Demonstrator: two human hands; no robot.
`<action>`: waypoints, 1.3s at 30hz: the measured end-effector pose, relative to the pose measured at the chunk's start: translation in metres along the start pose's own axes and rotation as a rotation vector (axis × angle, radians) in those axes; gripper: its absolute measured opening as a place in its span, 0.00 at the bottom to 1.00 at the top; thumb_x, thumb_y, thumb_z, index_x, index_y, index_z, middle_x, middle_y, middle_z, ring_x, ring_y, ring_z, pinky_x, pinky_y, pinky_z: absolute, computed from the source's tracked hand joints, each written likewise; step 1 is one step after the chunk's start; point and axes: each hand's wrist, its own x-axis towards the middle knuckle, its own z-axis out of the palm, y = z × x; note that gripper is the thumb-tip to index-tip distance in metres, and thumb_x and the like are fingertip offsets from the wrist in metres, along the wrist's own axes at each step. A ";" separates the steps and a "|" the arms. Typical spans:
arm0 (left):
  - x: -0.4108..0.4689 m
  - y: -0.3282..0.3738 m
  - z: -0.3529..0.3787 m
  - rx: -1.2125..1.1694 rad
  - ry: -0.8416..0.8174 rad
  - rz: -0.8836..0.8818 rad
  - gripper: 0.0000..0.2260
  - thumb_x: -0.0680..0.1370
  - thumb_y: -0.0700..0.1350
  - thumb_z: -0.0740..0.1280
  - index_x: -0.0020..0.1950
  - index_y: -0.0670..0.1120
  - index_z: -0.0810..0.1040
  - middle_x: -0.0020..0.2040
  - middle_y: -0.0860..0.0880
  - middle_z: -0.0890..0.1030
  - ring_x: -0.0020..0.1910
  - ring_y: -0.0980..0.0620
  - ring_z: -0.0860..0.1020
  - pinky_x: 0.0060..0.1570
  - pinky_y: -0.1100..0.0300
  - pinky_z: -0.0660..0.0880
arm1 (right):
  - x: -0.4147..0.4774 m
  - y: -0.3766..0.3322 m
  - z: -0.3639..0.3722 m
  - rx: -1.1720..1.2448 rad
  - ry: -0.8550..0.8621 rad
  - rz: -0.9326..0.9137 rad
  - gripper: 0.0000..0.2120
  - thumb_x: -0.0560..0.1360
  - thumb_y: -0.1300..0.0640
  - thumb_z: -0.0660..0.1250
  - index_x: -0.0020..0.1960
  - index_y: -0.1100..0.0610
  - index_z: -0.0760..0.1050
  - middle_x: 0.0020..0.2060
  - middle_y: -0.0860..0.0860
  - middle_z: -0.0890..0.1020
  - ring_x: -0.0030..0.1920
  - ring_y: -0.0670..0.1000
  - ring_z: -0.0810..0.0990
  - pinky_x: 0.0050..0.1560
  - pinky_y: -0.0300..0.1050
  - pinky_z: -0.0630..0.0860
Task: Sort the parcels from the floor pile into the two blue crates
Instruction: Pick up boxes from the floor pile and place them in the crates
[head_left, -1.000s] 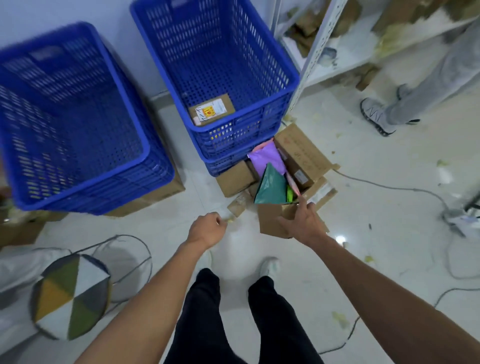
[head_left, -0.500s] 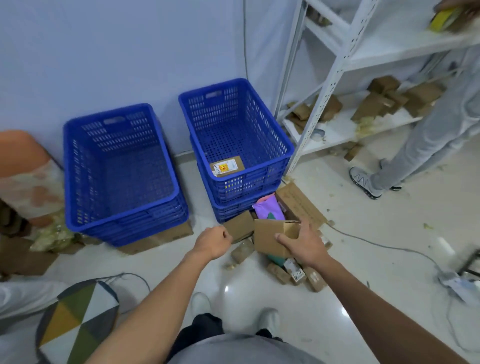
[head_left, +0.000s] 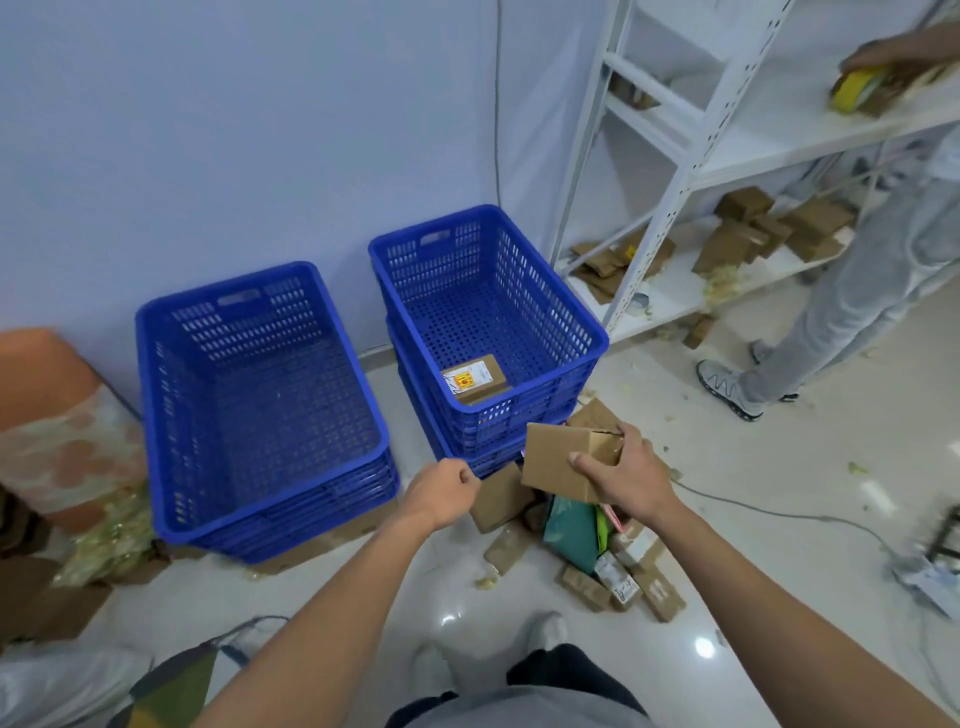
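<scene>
My right hand (head_left: 628, 475) grips a plain brown cardboard box (head_left: 558, 460), held above the floor pile just in front of the right blue crate (head_left: 582, 332). That crate holds one labelled brown parcel (head_left: 474, 378). The left blue crate (head_left: 150, 415) shows only its bare bottom. My left hand (head_left: 441, 493) hovers between the crates with fingers curled, holding nothing. The floor pile (head_left: 587, 545) has several brown boxes and a green mailer bag.
A white metal shelf rack (head_left: 670, 208) with brown boxes stands at the right. Another person (head_left: 852, 312) stands by it in grey trousers. A cable (head_left: 769, 514) runs across the floor at right. An orange object (head_left: 47, 374) sits far left, a patterned stool (head_left: 171, 691) near my feet.
My right hand has lifted the brown box up off the pile toward the right crate. I have straightened up, so the view has pulled back and both crates look smaller.
</scene>
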 end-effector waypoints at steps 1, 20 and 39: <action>0.005 0.001 -0.003 -0.009 -0.004 0.004 0.11 0.75 0.49 0.60 0.41 0.45 0.79 0.40 0.48 0.84 0.42 0.49 0.83 0.48 0.46 0.81 | 0.005 -0.004 -0.002 0.004 -0.006 0.002 0.50 0.65 0.29 0.69 0.77 0.53 0.57 0.66 0.56 0.70 0.63 0.57 0.75 0.62 0.54 0.74; 0.163 0.043 -0.059 -0.004 0.067 -0.086 0.11 0.78 0.46 0.61 0.40 0.47 0.79 0.41 0.48 0.83 0.42 0.48 0.81 0.44 0.52 0.79 | 0.231 -0.087 -0.022 0.045 -0.092 -0.038 0.54 0.67 0.36 0.75 0.79 0.59 0.51 0.72 0.58 0.68 0.70 0.59 0.70 0.68 0.55 0.70; 0.386 -0.041 -0.109 0.123 0.099 0.157 0.08 0.82 0.49 0.60 0.48 0.49 0.77 0.44 0.52 0.79 0.42 0.52 0.78 0.44 0.53 0.76 | 0.502 -0.187 0.162 -0.105 -0.249 0.061 0.49 0.67 0.40 0.77 0.76 0.58 0.55 0.69 0.57 0.60 0.65 0.61 0.71 0.61 0.56 0.76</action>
